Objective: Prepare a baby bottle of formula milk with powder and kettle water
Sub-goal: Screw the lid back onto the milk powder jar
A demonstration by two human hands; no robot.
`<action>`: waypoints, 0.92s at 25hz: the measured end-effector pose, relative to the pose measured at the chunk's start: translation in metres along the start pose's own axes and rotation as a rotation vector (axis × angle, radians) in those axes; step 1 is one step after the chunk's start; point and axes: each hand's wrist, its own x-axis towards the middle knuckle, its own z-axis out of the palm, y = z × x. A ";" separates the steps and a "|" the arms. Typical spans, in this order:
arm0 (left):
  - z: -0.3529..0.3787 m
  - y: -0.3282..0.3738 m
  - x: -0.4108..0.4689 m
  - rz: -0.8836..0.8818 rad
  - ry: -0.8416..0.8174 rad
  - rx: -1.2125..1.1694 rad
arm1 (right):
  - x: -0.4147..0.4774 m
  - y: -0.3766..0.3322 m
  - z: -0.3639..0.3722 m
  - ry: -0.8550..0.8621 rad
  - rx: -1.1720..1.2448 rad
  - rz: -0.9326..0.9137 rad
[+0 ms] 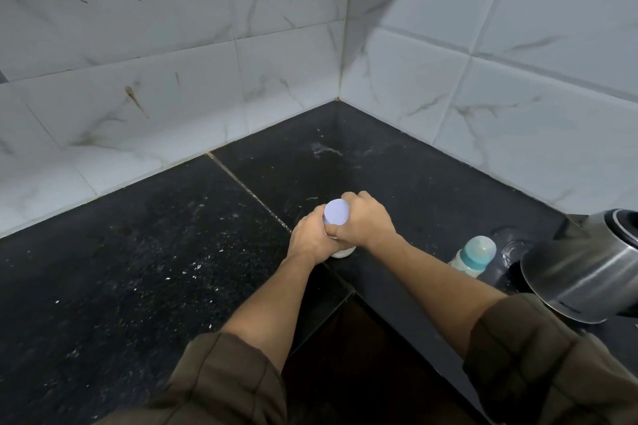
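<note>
Black counter (138,269) lies bare left of both hands (340,231) gripping white container (337,214).

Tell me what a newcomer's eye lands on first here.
First, both hands wrapped around a white container with a pale lilac lid, mid-counter: left hand low on the body, right hand at the lid. Next, the steel kettle at the right edge, with the teal-capped baby bottle beside it on the black counter.
</note>
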 end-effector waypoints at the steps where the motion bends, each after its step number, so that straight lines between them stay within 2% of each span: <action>1: 0.000 0.000 0.001 -0.002 0.006 0.000 | -0.001 -0.002 0.000 0.014 -0.014 0.015; 5: -0.003 0.002 0.002 -0.005 0.006 0.024 | -0.004 0.002 -0.005 0.067 -0.118 0.034; 9: -0.004 0.000 0.001 -0.018 0.005 0.005 | -0.008 0.015 -0.014 0.163 -0.064 0.055; 13: -0.004 0.000 0.001 -0.032 -0.001 0.007 | -0.008 0.023 -0.009 0.292 0.032 -0.080; 14: -0.004 0.001 0.002 -0.030 0.000 0.011 | -0.006 0.024 -0.007 0.264 0.082 -0.136; 16: -0.005 0.003 0.002 -0.022 0.004 0.025 | -0.001 0.022 -0.009 0.058 0.127 -0.208; 18: -0.005 0.003 0.003 -0.026 0.008 0.051 | 0.001 0.017 -0.011 -0.116 0.117 -0.204; 20: -0.005 0.002 0.003 -0.028 0.010 0.057 | 0.004 0.013 -0.010 -0.120 0.084 -0.174; 23: -0.005 0.001 0.003 -0.022 0.014 0.051 | 0.005 0.007 -0.010 0.041 -0.092 -0.045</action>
